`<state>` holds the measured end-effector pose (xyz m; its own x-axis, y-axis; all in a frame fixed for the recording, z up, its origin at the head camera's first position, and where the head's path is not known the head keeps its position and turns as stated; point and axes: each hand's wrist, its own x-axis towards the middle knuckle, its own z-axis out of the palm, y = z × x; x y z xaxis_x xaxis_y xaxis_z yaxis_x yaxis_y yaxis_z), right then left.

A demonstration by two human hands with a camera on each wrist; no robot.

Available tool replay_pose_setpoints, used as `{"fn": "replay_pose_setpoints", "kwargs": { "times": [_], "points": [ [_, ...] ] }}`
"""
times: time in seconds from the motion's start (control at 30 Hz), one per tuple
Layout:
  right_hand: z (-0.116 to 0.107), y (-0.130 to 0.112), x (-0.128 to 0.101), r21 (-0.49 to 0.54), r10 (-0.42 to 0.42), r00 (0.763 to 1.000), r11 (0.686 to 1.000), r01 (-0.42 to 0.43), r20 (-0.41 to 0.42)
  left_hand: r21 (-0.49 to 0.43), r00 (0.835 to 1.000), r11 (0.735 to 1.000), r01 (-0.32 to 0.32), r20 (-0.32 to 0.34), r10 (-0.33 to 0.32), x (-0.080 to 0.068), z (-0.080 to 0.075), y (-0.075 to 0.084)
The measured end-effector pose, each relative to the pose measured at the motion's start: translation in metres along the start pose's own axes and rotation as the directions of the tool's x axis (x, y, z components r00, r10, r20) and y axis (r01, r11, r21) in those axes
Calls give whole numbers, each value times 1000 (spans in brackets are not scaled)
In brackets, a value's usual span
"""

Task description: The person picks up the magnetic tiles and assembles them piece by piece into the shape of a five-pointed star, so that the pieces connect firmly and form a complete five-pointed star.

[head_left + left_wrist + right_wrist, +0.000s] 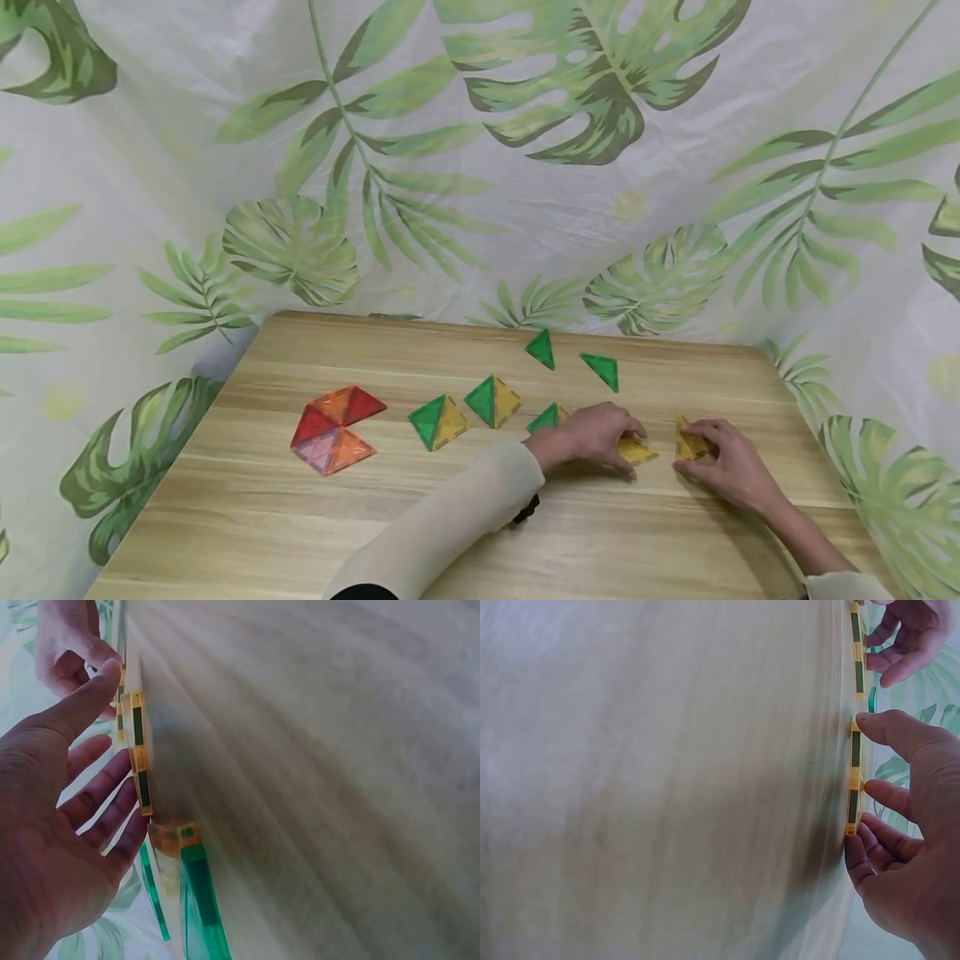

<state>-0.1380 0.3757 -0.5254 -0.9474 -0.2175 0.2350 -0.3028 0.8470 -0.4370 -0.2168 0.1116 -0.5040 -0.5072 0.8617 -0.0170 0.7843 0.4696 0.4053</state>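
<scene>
Toward the table's right side, my left hand (600,435) spans a yellow triangle tile (636,452), with the thumb at one end and the fingers along its edge. Part of that tile is hidden under the hand. Just to its right, my right hand (729,467) pinches a second yellow triangle tile (688,443) between thumb and fingers. A narrow gap separates the two tiles. In the right wrist view, the right hand's tile (854,780) lies flat, edge-on, with fingertips at its ends. Beside my left wrist, a green triangle tile (545,417) adjoins a partly covered yellow one.
Two loose green triangles, one left (543,349) and one right (603,370), lie near the back edge. Two green-and-yellow pairs, a left pair (429,421) and a right pair (482,402), lie mid-table. Red, orange and pink triangles (311,427) form a fan at left. A leaf-print cloth (420,208) hangs behind.
</scene>
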Motion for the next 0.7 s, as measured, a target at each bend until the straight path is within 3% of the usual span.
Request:
{"fn": "replay_pose_setpoints", "kwargs": {
  "times": [0.2,0.47,0.7],
  "points": [
    [1,1,-2,-11,0,1000,1000,0,-5,89,999,995,46,6,-47,0,2,4],
    [-1,2,-3,-12,-31,999,999,30,-23,73,1000,997,-15,9,15,-3,2,-1],
    [-2,3,-5,-16,-56,998,998,55,-29,54,995,995,89,-49,-87,-6,0,-5]
  ]
}}
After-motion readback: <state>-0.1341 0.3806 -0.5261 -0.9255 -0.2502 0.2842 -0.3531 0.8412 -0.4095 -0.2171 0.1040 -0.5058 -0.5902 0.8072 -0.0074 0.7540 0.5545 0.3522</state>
